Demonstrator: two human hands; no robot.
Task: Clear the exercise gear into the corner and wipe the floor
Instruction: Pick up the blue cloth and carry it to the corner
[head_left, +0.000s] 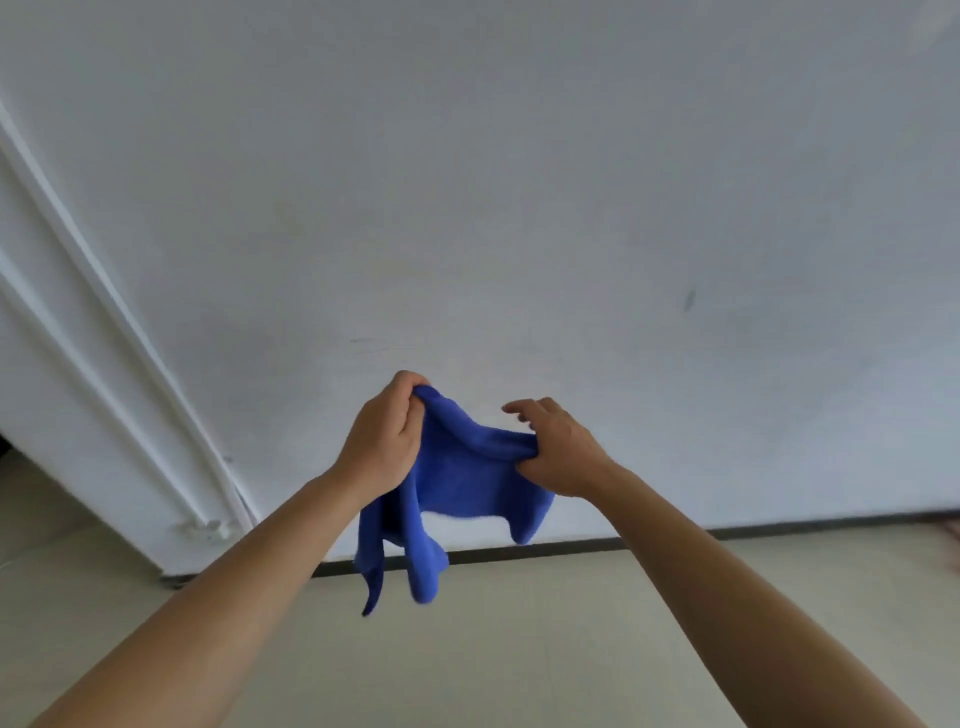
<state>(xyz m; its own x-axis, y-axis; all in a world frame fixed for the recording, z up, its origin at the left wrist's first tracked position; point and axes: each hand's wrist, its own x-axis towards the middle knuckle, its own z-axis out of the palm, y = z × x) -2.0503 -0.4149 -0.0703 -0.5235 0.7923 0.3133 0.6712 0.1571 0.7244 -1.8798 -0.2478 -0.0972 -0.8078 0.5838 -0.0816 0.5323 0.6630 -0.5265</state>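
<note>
Up in front of a plain white wall (519, 182), a soft blue microfibre cloth (467, 483) hangs in the air between both hands. Left hand (382, 441) has its fingers curled round one upper corner of the cloth; right hand (558, 449) pinches the other upper edge with thumb and lower fingers, its forefinger sticking out loose. Two folds of the cloth dangle above the pale beige tiled floor (545, 649) and its dark skirting strip (571, 548)

No legible text, label, brand, number or sign appears in this view (the soft blue cloth (467, 478), plain white wall (519, 182) and pale floor (519, 649) carry none).
</note>
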